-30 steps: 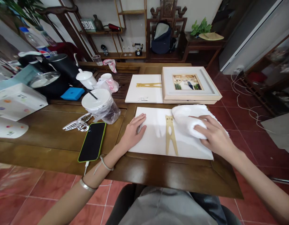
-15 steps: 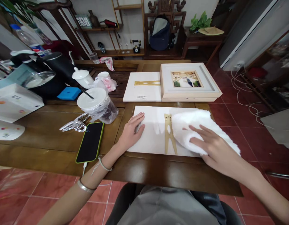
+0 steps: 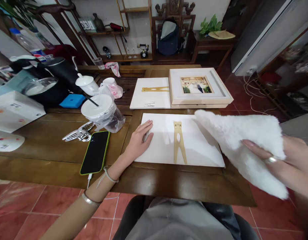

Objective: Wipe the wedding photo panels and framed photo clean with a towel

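A white board (image 3: 164,143) with a gold stand piece (image 3: 179,141) lies face down on the wooden table (image 3: 56,146) in front of me. My left hand (image 3: 140,140) rests flat on the board's left edge, fingers stretched out. My right hand (image 3: 289,166) holds a fluffy white cloth (image 3: 241,140) lifted off the board, out past the table's right edge, fingers wrapped round it.
A second white board (image 3: 150,93) and a framed photo (image 3: 197,87) lie behind. A black phone in a green case (image 3: 95,151), a metal clip (image 3: 77,132), a lidded cup in a plastic bag (image 3: 101,111), teaware and boxes fill the left side.
My right hand has pulled the cloth off the board, rightward and up past the table edge, uncovering the gold piece. The left hand has stayed in place.
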The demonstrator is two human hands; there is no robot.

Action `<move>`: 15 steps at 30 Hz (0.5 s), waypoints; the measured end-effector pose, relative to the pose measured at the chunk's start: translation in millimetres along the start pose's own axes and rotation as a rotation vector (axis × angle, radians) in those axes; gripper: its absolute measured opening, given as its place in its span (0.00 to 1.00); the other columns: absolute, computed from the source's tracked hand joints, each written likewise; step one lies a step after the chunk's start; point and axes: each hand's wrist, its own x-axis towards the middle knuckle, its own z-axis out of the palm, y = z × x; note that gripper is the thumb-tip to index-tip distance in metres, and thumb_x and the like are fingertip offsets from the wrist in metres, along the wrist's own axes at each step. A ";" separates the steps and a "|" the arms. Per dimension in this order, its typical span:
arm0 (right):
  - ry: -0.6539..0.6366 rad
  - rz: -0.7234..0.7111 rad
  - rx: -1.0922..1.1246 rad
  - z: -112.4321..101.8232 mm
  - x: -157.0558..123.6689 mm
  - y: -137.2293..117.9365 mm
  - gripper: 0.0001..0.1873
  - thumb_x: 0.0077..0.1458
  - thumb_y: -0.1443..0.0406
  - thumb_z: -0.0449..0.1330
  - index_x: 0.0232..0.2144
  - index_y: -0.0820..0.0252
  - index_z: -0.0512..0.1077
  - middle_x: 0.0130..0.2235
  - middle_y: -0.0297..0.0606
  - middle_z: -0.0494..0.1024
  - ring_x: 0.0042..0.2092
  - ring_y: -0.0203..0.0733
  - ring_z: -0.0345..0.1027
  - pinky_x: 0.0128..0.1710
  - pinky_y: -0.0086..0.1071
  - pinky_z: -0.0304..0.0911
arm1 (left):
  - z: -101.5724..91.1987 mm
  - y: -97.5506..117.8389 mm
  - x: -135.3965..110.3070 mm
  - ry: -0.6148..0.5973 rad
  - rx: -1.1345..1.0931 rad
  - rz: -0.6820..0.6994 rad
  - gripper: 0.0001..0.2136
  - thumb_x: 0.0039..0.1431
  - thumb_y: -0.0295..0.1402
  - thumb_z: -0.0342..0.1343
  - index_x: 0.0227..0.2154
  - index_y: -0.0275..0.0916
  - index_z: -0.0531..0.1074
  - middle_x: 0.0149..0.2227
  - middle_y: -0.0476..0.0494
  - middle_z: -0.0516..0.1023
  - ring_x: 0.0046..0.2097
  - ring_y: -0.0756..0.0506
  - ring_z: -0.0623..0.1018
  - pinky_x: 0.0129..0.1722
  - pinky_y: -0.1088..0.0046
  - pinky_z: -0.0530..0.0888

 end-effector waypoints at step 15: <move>-0.369 -0.314 -0.111 101.8 61.4 -20.7 0.23 0.44 0.75 0.55 0.45 0.63 0.68 0.64 0.59 0.57 0.67 0.63 0.40 0.61 0.62 0.44 | -0.3 0.3 0.1 -0.013 -0.009 0.004 0.17 0.62 0.32 0.50 0.52 0.34 0.71 0.58 0.35 0.70 0.62 0.41 0.67 0.63 0.55 0.62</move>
